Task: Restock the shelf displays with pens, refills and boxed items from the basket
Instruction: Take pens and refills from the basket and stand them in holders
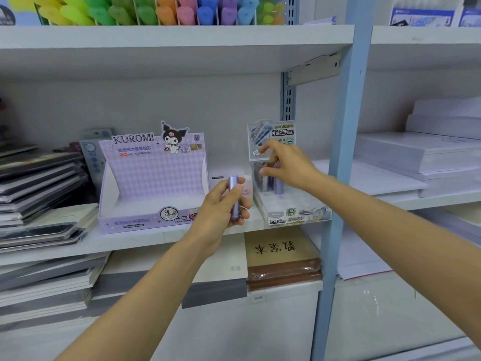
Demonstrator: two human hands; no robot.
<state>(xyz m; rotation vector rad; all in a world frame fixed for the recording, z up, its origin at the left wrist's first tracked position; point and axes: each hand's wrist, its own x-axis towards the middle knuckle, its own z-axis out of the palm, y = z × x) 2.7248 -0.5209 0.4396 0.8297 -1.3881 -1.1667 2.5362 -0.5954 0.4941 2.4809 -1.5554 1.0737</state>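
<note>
Was a stationery shop: slotted metal shelving (288, 100), Kuromi lead-refill display box (153, 175), stacked notebooks (39, 183), paper reams (416, 157), colour-sorted markers (156, 11) racked up top.

Two display boxes (153, 183), two hands (221, 204), one held tube (233, 196).

White shelves (169, 37) in 2 bays stand against a grey back panel (130, 100), divided by a pale blue post (346, 152), with a slotted metal rail (287, 100) and a grey bracket (315, 67) under the top shelf's right corner.
</note>
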